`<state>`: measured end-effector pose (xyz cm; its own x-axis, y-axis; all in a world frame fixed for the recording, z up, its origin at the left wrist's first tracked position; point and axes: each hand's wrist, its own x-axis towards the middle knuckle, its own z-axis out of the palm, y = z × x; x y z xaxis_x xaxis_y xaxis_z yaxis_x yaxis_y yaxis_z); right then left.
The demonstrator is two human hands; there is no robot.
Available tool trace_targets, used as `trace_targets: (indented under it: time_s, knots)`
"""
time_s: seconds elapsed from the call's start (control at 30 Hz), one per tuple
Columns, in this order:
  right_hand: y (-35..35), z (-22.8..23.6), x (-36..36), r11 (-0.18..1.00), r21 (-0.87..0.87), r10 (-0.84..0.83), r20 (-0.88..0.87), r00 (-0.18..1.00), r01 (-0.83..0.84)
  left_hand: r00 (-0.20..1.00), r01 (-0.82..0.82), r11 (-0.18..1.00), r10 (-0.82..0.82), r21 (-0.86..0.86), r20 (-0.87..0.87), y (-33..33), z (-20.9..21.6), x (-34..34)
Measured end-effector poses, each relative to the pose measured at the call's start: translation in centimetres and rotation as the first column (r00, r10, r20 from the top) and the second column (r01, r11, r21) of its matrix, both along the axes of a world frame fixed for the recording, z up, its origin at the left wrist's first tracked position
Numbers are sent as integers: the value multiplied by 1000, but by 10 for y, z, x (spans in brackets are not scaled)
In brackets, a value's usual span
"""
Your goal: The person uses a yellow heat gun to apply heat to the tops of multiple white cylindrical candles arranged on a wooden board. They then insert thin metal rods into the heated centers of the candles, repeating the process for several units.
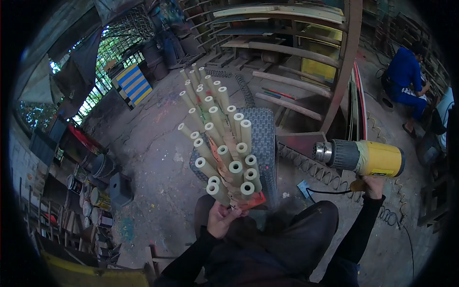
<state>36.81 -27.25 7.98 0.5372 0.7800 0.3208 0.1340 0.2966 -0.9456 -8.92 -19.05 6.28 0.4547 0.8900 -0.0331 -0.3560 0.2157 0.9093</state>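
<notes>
My left hand pinches the near end of a long, narrow orange-brown board, thumb on its edge. Many pale hollow tubes stand in uneven rows along the board, some leaning outward. The board lies over a grey woven stool in front of my knees. Out to the right, my right hand is closed round the handle of a yellow and black heat gun. The gun's metal nozzle points left toward the tubes, apart from them. A black cord runs from the handle.
A wooden rack with boards stands ahead. Coiled hose lies on the floor at right, near a small blue card. Paint cans and a grey plastic stool stand left. Another person in blue sits at far right.
</notes>
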Motion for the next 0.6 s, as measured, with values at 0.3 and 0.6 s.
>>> trace_targets:
  time_s: [0.3,0.6]
  knots:
    - [9,-15,-13,997,60,58,-5,998,-57,958,253,967,-245,37,-150,42,7,-46]
    - [16,-2,-43,998,20,62,-40,997,-61,926,346,935,-354,-80,-130,73,3,-93]
